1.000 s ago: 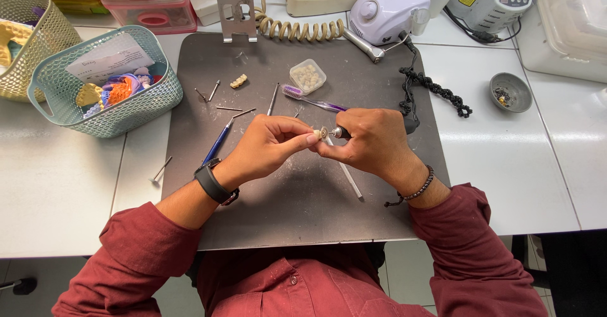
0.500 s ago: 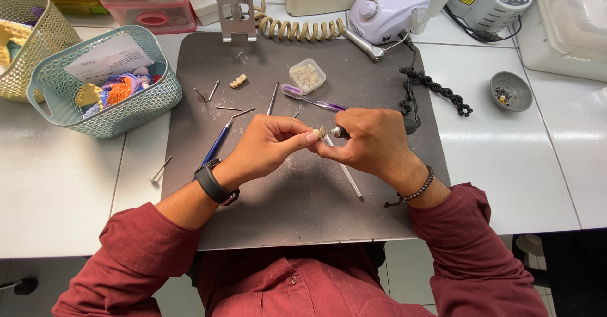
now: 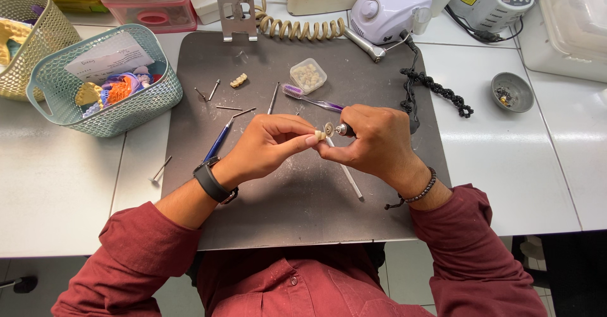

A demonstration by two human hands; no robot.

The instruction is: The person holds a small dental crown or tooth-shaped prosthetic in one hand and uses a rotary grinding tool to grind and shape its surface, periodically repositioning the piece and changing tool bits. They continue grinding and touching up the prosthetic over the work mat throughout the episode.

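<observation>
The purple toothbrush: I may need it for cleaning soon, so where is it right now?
The purple toothbrush lies on the dark mat, just beyond the right hand and beside the small clear box, toward the mat's far middle.

The left hand and right hand meet over the middle of the mat, pinching a small piece and a disc-tipped handpiece between them, with a thin stick lying on the mat just under the right hand. Behind the hands lie a toothbrush, a small tub and loose burs. Far left of the left hand stands a mesh basket off the mat; right of the right hand lie a beaded cord and, farther out, a small bowl.
</observation>
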